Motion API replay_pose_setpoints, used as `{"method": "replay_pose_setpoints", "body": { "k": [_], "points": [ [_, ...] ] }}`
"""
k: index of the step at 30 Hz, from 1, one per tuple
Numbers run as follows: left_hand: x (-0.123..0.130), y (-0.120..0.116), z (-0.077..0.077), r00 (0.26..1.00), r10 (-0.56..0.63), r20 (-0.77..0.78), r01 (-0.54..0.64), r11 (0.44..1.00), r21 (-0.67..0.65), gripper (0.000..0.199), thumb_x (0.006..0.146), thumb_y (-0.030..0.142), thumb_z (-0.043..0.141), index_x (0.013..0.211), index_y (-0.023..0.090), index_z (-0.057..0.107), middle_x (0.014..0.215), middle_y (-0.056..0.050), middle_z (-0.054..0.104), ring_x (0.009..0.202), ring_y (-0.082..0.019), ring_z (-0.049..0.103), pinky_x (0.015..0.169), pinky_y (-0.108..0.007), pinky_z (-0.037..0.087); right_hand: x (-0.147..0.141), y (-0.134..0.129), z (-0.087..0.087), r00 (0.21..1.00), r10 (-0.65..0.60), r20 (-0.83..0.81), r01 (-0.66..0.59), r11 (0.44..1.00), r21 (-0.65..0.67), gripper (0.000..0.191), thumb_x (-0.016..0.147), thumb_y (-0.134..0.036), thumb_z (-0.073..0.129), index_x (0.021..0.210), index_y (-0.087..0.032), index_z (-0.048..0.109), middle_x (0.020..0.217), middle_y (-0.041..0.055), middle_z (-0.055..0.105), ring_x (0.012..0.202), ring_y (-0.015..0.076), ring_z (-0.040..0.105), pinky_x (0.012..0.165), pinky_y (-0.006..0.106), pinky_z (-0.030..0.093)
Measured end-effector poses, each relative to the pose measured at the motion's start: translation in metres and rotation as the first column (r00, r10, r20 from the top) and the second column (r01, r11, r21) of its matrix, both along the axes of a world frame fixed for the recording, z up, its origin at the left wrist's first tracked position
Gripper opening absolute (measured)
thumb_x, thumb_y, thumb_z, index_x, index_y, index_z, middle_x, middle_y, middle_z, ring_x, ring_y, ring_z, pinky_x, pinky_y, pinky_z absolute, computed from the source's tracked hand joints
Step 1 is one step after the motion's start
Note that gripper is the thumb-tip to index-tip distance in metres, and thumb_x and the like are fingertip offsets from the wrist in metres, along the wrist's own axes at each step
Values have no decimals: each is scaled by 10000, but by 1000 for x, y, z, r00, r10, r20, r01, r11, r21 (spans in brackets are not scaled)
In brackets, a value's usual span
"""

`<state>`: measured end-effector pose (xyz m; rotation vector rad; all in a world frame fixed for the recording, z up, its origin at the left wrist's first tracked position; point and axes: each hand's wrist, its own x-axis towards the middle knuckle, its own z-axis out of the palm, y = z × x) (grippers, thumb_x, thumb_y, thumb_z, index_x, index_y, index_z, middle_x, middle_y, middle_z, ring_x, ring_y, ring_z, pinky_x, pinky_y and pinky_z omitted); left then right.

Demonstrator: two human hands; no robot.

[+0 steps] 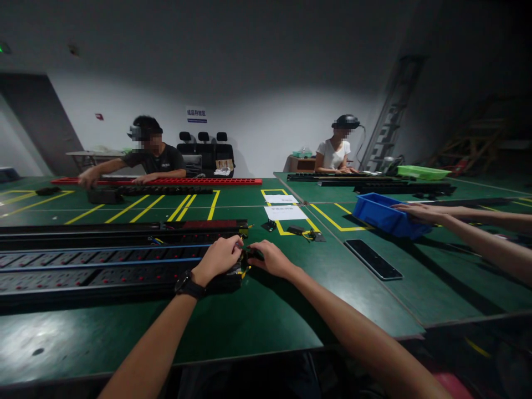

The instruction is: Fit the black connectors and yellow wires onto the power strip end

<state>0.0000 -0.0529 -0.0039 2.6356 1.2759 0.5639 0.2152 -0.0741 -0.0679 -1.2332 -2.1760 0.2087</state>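
Note:
Long black socket strips [137, 274] with rows of outlets and small red dots lie side by side on the green table [291, 327]. At their right end, my left hand [220, 256] is closed, its fingers pinching near the strip's end and a yellow wire; what lies within them is hidden. Close beside it, my right hand [270, 259] has its fingers closed around a small dark part [253, 255] held against the strip end. Yellow wire [244, 272] pokes out below the fingers. A black watch [190, 284] sits on my left wrist.
Small black parts [305, 231] and white paper sheets [285, 213] lie beyond my hands. A phone [373, 259] rests to the right. Another person's hands hold a blue bin [386, 215]. Two people work across the table, one at a red rail [233, 181]; a green tray [424, 172] stands far right.

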Motion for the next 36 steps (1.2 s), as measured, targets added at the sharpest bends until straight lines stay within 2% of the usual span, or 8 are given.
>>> {"method": "replay_pose_setpoints", "body": {
  "k": [4, 6, 10, 13, 17, 21, 36],
  "points": [
    [-1, 2, 4, 997, -12, 78, 13, 1000, -3, 251, 912, 165, 454, 1005, 199, 684, 980, -64, 765, 885, -187, 709, 797, -262, 491, 19, 6, 0, 997, -67, -49, 69, 997, 43, 345, 872, -293, 705, 1206, -209, 686, 1148, 93, 721, 1074, 254, 640, 946, 382, 479],
    [-3, 2, 8, 996, 34, 82, -37, 999, 24, 245, 931, 173, 432, 983, 202, 670, 991, -60, 760, 901, -188, 704, 789, -266, 486, 33, 9, 1, 987, -145, -67, 149, 987, 54, 320, 895, -267, 650, 1206, -204, 683, 1150, 91, 720, 1079, 243, 644, 969, 379, 479],
    [-6, -1, 15, 976, 206, -66, -203, 978, 41, 285, 988, 259, 365, 981, 222, 647, 993, -63, 748, 893, -222, 701, 764, -304, 490, 59, 15, 1, 932, -363, 15, 363, 932, 24, 355, 934, -259, 563, 1265, -169, 653, 1209, 117, 702, 1140, 253, 617, 1012, 371, 459],
    [-7, -4, 18, 945, 235, -228, -231, 972, 41, 347, 1008, 298, 314, 1011, 216, 651, 981, -90, 745, 877, -245, 711, 780, -337, 506, 69, 17, -2, 884, -446, 141, 453, 892, -19, 443, 953, -331, 550, 1354, -152, 605, 1307, 146, 660, 1217, 288, 577, 1057, 385, 425],
    [-6, -5, 16, 917, 217, -335, -211, 976, 54, 387, 1007, 301, 292, 1031, 200, 665, 997, -128, 741, 893, -272, 717, 806, -381, 525, 67, 17, -4, 868, -420, 263, 451, 890, -69, 494, 981, -367, 503, 1405, -121, 568, 1381, 171, 617, 1279, 304, 547, 1085, 370, 390],
    [-5, -4, 14, 913, 203, -354, -193, 979, 63, 374, 995, 297, 310, 1012, 199, 670, 1004, -135, 741, 900, -294, 721, 802, -414, 538, 64, 17, -2, 861, -385, 332, 430, 900, -73, 432, 1003, -353, 447, 1331, -134, 625, 1329, 161, 650, 1256, 282, 564, 1091, 341, 372],
    [-4, -7, 15, 916, 203, -347, -185, 979, 85, 358, 994, 287, 314, 1005, 203, 662, 986, -130, 750, 899, -306, 734, 800, -427, 549, 62, 14, 4, 848, -374, 375, 421, 906, -50, 388, 1004, -331, 442, 1265, -144, 660, 1238, 142, 683, 1193, 255, 595, 1043, 304, 402]
  ]
}}
